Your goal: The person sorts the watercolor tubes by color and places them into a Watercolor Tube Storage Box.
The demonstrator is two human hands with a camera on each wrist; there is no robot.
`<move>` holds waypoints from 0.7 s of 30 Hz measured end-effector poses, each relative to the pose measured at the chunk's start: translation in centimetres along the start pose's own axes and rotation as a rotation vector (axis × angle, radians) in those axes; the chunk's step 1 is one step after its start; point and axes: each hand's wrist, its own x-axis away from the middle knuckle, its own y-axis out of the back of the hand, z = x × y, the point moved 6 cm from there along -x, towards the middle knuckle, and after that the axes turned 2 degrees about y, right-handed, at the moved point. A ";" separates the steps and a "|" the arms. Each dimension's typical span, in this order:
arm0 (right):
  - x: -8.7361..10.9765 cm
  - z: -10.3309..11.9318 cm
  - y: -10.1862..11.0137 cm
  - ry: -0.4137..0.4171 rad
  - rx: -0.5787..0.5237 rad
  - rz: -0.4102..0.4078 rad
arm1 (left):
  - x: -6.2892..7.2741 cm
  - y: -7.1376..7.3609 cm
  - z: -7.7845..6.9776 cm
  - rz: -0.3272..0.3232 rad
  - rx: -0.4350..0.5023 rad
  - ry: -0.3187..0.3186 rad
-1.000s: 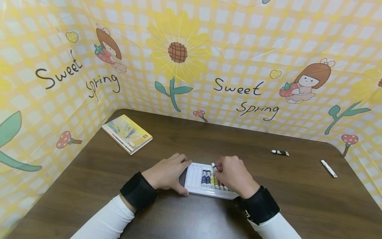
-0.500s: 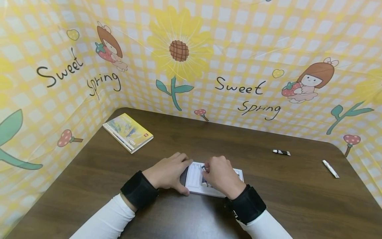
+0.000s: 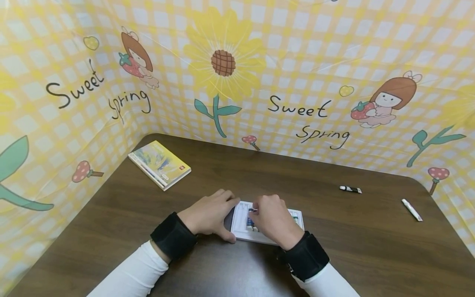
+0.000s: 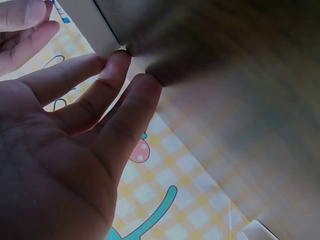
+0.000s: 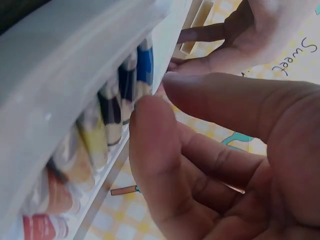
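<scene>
A white paint tray [image 3: 238,227] lies on the table with a row of paint tubes in its slots. My left hand [image 3: 208,215] holds the tray's left end, thumb at the front corner and index finger at the back one. Over the tray, my right hand [image 3: 275,219] is beside a blue paint tube [image 5: 145,67], which lies in the slot at the left end of the row. In the right wrist view its thumb and index fingertips are slightly apart at the tube's end. Dark blue, yellow, orange and red tubes [image 5: 45,227] line up beyond it. The hand hides part of the row from above.
A yellow illustrated book or flat box [image 3: 161,165] lies at the back left. On the right are a black paint tube [image 3: 350,189] and a white paint tube [image 3: 412,210]. A checked yellow cloth [image 3: 237,123] hangs behind the brown table [image 3: 237,272].
My right hand has moved left over the tray with a blue tube, which now lies in a slot left of the other tubes. My left hand has stayed put.
</scene>
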 end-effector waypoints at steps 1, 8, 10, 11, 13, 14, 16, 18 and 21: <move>0.1 -0.1 0.0 0.002 0.007 0.003 | 0.0 0.0 0.0 0.000 -0.001 0.000; 0.5 -0.1 -0.1 0.069 0.112 0.044 | 0.0 -0.1 0.0 -0.002 -0.004 -0.002; 0.6 -0.1 -0.1 0.082 0.136 0.055 | 0.0 -0.1 0.0 0.000 -0.006 -0.002; 0.6 -0.1 -0.2 0.085 0.143 0.060 | 0.0 -0.1 0.0 0.002 -0.006 -0.001; 0.7 -0.1 -0.2 0.088 0.150 0.067 | 0.0 -0.2 0.0 0.005 -0.004 0.001; 0.7 -0.1 -0.2 0.089 0.153 0.070 | 0.0 -0.2 0.0 0.006 -0.004 0.001; 0.7 -0.1 -0.3 0.090 0.153 0.076 | 0.0 -0.2 0.0 0.005 -0.006 -0.001; 0.6 -0.1 -0.3 0.092 0.151 0.079 | 0.0 -0.1 -0.1 0.003 -0.007 -0.003; 0.5 -0.1 -0.3 0.096 0.148 0.084 | 0.0 0.0 -0.1 -0.001 -0.009 -0.006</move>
